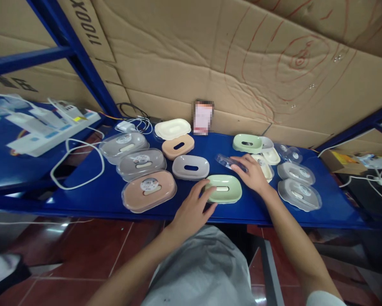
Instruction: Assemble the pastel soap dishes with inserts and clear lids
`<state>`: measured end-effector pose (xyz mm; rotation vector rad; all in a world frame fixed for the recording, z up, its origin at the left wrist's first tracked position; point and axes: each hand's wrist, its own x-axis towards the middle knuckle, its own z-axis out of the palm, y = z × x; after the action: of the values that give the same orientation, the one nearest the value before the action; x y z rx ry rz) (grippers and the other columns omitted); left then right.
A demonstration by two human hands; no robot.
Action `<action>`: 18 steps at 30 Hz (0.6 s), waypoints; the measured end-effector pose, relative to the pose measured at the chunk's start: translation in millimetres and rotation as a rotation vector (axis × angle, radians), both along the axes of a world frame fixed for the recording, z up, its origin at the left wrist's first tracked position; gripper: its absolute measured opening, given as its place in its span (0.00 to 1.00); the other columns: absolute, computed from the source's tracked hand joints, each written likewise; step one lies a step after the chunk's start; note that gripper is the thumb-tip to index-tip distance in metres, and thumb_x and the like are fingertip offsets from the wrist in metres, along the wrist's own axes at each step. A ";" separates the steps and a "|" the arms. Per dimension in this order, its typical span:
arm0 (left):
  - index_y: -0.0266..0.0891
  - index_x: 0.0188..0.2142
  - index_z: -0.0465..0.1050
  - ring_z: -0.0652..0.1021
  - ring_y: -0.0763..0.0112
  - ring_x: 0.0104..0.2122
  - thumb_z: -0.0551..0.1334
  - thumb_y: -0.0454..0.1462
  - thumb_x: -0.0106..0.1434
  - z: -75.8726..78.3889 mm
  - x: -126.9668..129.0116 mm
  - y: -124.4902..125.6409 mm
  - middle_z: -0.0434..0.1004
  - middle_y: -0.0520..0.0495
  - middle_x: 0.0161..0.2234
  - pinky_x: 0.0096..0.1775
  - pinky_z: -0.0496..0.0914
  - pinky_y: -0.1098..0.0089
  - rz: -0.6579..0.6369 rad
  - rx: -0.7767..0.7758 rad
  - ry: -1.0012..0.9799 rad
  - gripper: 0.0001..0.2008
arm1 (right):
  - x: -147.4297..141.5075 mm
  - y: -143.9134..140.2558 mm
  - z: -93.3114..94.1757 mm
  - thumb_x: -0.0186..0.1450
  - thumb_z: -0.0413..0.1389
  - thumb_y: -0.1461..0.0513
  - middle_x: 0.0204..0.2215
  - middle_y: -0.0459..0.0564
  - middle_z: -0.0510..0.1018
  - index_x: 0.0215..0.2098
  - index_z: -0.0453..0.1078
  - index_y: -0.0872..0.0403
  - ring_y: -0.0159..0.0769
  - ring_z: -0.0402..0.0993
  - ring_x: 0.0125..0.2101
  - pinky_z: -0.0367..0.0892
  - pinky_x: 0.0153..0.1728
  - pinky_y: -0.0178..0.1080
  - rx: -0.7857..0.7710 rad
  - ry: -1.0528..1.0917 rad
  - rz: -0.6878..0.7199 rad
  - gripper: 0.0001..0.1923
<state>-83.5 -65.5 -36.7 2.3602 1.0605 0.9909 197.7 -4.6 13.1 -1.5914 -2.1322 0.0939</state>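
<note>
Left hand (pixel 192 210) loosely steadies green soap dish (pixel 223 188) at lower centre; right hand (pixel 251 172) fingers rest flat on clear lid (pixel 226 162), not gripping. Best to pinch lid's rim firmly, keep dish pinned.

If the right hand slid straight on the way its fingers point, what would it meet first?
The right hand points up-left over the blue shelf; its fingertips already reach the clear plastic lid. Beyond that probably the grey oval soap dish, though depth is unclear.

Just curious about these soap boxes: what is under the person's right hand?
The right hand lies flat on a clear plastic lid and reaches a cream soap dish on the blue shelf. The palm covers part of both, so what lies beneath it is hidden.
</note>
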 end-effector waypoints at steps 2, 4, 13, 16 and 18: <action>0.48 0.71 0.58 0.72 0.50 0.68 0.66 0.36 0.73 -0.3 -0.3 -0.2 0.63 0.36 0.69 0.65 0.75 0.50 0.023 -0.083 -0.045 0.31 | -7.0 -25.3 -0.1 0.78 0.50 0.44 0.49 0.54 0.79 0.63 0.76 0.47 0.44 0.79 0.50 0.76 0.55 0.47 -0.017 0.043 0.052 0.26; 0.50 0.75 0.49 0.70 0.50 0.70 0.67 0.36 0.72 -1.1 -0.3 0.3 0.61 0.35 0.71 0.66 0.74 0.49 0.018 -0.125 -0.085 0.38 | -14.8 -49.3 -4.2 0.78 0.54 0.47 0.52 0.54 0.78 0.66 0.74 0.44 0.45 0.79 0.53 0.76 0.56 0.48 -0.024 0.063 0.110 0.23; 0.50 0.75 0.51 0.71 0.50 0.69 0.69 0.38 0.72 -9.4 -2.8 3.9 0.63 0.36 0.68 0.67 0.72 0.50 -0.017 -0.124 -0.076 0.39 | -30.4 -90.9 -30.6 0.75 0.60 0.53 0.74 0.59 0.64 0.80 0.49 0.42 0.56 0.54 0.76 0.63 0.72 0.63 0.125 -0.196 0.248 0.41; 0.49 0.74 0.54 0.71 0.52 0.69 0.68 0.39 0.72 -12.7 -2.4 4.9 0.64 0.37 0.68 0.67 0.72 0.53 -0.017 -0.090 -0.060 0.36 | -31.8 -95.4 -34.4 0.75 0.61 0.54 0.73 0.61 0.66 0.81 0.45 0.43 0.56 0.56 0.76 0.64 0.71 0.64 0.177 -0.237 0.223 0.44; 0.48 0.74 0.55 0.72 0.54 0.69 0.67 0.40 0.73 -13.4 -0.7 5.2 0.65 0.37 0.68 0.67 0.72 0.54 -0.018 -0.061 -0.056 0.35 | -33.3 -98.0 -36.4 0.75 0.61 0.55 0.73 0.62 0.66 0.81 0.44 0.43 0.56 0.56 0.76 0.65 0.70 0.64 0.200 -0.237 0.200 0.44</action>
<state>-84.2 -60.4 -50.1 2.2757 1.0315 0.9983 164.4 -102.7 -23.2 -1.3269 -2.3924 -0.2481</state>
